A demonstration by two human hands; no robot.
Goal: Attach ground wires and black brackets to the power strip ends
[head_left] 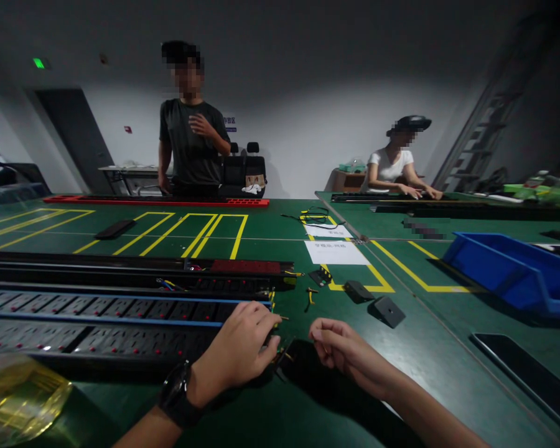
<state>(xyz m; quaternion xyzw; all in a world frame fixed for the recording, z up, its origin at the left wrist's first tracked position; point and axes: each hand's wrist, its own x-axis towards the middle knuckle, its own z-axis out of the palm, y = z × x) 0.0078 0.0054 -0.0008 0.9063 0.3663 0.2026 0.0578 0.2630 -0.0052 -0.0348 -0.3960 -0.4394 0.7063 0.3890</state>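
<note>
My left hand [247,341], with a dark watch on its wrist, bends over the right end of a long black power strip [135,341] with rows of sockets and small red parts. Its fingers curl over that end, the thumb standing a little apart. A short copper-coloured wire end [284,318] pokes out beside the fingertips. Just below the thumb is a small dark end piece [285,356]. To the right, apart from the strip, my right hand [340,348] is closed in a pinch; whatever is between its fingertips is too small to make out.
Beyond the hands lie a yellow-green wire piece [310,296], black end caps [386,311] and paper sheets [336,252]. A blue bin [508,267] and a phone [527,373] are right; a yellow tape roll [28,398] is near left. Two people are across the table.
</note>
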